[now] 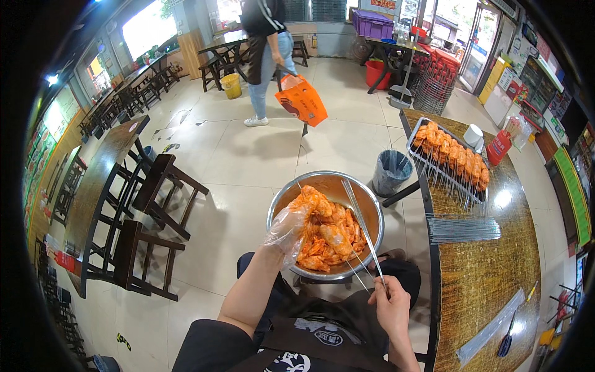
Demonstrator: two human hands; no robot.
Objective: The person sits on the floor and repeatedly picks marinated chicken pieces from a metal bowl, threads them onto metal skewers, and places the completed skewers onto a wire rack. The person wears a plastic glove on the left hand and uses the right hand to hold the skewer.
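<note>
Before me stands a steel bowl (379, 242) of red-orange marinated meat pieces (316, 264), which look like chicken wings. My left hand (289, 229), in a clear plastic glove smeared with sauce, grips a meat piece (320, 204) over the bowl; the sauce partly hides its fingers. My bare right hand (391, 300) holds a bundle of metal skewers (362, 216) that slants across the bowl's right side. Two separate skewers (357, 275) run from near my right fingers to a meat piece (337, 239); how deep they go in is hidden.
At right, a wooden table (483, 265) carries a tray (448, 174) of skewered meat, loose skewers (465, 229), a white cup (473, 136) and a screwdriver-like tool (506, 337). A lined bin (393, 173) stands beside it. Stools (153, 181) are at left. A person (265, 60) carries an orange bag (302, 100) ahead.
</note>
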